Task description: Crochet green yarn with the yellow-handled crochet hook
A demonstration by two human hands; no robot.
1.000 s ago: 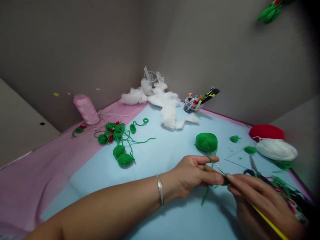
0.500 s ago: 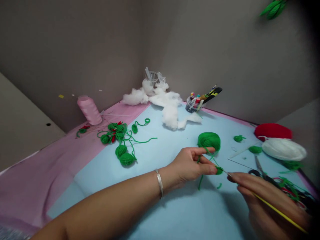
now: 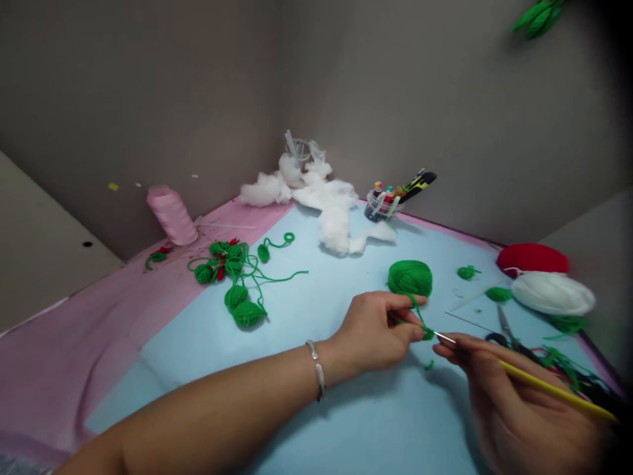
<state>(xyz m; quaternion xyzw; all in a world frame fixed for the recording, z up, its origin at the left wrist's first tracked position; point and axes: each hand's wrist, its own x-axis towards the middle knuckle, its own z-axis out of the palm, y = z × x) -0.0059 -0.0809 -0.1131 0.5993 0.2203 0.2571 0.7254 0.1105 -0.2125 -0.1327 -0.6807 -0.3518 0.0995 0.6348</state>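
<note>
Fingers of the left hand (image 3: 376, 333) curl inward, nearly closed, with a small green crochet piece (image 3: 428, 334) pinched at the fingertips. Left forearm lies low across the table from lower left, wrist slightly bent, silver bangle (image 3: 316, 371) on the wrist. Green yarn strand (image 3: 417, 307) runs from the green yarn ball (image 3: 409, 278), just past the knuckles, over the fingers and down to the piece.

Right hand (image 3: 514, 396) comes in from lower right, fingers closed in a pencil grip on a crochet hook (image 3: 558, 390) with a yellow shaft. Its metal tip (image 3: 442, 338) points left and touches or nearly touches the piece; exact contact is too small to tell. Hands are just apart, with the piece between them.

Small green yarn scrap (image 3: 429, 365) lies on the blue sheet (image 3: 297, 330) under the hands. Scissors (image 3: 509, 333) sit just beyond the right hand, by a tangle of green and red yarn (image 3: 564, 369). Red yarn ball (image 3: 533, 259) and white yarn ball (image 3: 552, 293) touch at the far right.

Farther left: finished green crochet pods on yarn strands (image 3: 237, 290), partly on the pink cloth (image 3: 84, 356). Back corner: white stuffing (image 3: 333, 221), pink thread cone (image 3: 171, 215), small clear holder of tools (image 3: 382, 204).
</note>
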